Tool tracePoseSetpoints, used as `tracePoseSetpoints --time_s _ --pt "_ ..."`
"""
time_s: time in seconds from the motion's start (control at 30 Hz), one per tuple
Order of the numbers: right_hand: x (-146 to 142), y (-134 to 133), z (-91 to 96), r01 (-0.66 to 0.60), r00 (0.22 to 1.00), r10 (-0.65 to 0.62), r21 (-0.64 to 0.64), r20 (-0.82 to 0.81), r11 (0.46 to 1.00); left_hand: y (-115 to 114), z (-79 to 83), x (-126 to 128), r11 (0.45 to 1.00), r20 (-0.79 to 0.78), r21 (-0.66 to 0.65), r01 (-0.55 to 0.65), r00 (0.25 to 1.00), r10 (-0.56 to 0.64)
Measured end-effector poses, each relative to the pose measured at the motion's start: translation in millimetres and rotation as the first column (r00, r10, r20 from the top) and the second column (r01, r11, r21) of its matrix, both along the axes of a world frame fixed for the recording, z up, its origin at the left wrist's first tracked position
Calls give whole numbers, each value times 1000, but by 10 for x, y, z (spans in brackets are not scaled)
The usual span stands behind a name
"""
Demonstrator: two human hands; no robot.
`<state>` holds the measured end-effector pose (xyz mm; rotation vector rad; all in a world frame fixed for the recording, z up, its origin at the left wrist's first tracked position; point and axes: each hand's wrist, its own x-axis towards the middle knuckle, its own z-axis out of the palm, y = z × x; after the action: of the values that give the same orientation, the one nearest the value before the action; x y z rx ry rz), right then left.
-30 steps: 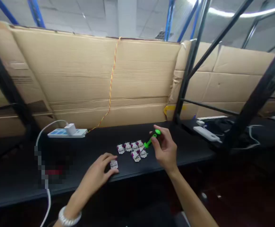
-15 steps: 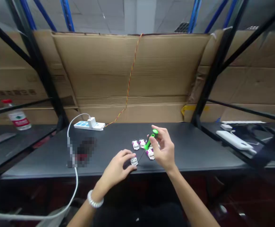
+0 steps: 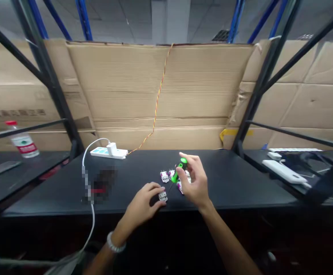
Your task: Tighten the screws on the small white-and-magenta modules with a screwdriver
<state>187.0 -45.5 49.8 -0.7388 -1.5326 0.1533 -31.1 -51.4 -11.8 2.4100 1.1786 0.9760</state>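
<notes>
My left hand pinches a small white part between thumb and fingers, close to the front edge of the black table. A green and black screwdriver is gripped in my right hand, tilted with its thin shaft pointing down and left toward that part. Whether the tip touches it, I cannot tell. Just beyond my hands lie several similar white and purple parts, some of them half hidden behind my right hand.
At the back left lies a white power strip with a plugged-in white charger. Its white cable runs down past a blurred dark item. Cardboard walls the back, and black rack posts stand at both sides.
My right hand and the screwdriver have shifted slightly left, and the screwdriver stands a little steeper. My left hand still holds the white part in nearly the same place.
</notes>
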Motion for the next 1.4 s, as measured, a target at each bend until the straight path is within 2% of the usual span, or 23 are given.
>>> tracePoseSetpoints --time_s 0.23,0.43,0.6,0.7,0.77,0.83,0.97,1.1,1.17,1.3,1.4 --pt "-93 -34 120 0 998 -2 30 66 1000 -10 10 15 1000 -6 1 -1 1000 1" --pt "-157 6 148 -57 992 52 35 119 998 -16 20 21 1000 -4 -8 -11 1000 11" --pt "-171 -36 200 -11 1000 10 68 15 998 -15 16 11 1000 -19 -7 -17 1000 17" --pt "-178 -81 255 -78 996 76 -28 -45 997 -14 19 14 1000 -22 -5 -12 1000 11" --pt "-183 -95 282 -131 991 131 -112 -6 985 -15 24 20 1000 -19 2 -6 1000 6" --pt "-192 -90 290 -133 989 140 -132 47 982 -17 29 28 1000 -10 10 -7 1000 8" --pt "-211 -44 258 -11 994 12 -13 111 1000 -25 32 33 1000 -8 1 -14 1000 14" --pt "-203 -27 246 162 980 -175 124 98 979 -16 7 16 1000 -17 4 -13 1000 13" --pt "-188 -39 268 128 983 -140 100 117 987 -6 -9 8 1000 -14 12 -10 1000 11" --pt "-173 -71 336 -47 976 43 11 213 999 3 -16 7 999 0 32 -7 1000 7" --pt "-192 -69 357 9 977 -14 25 215 1000 -2 -8 10 999 -5 38 -3 1000 3"
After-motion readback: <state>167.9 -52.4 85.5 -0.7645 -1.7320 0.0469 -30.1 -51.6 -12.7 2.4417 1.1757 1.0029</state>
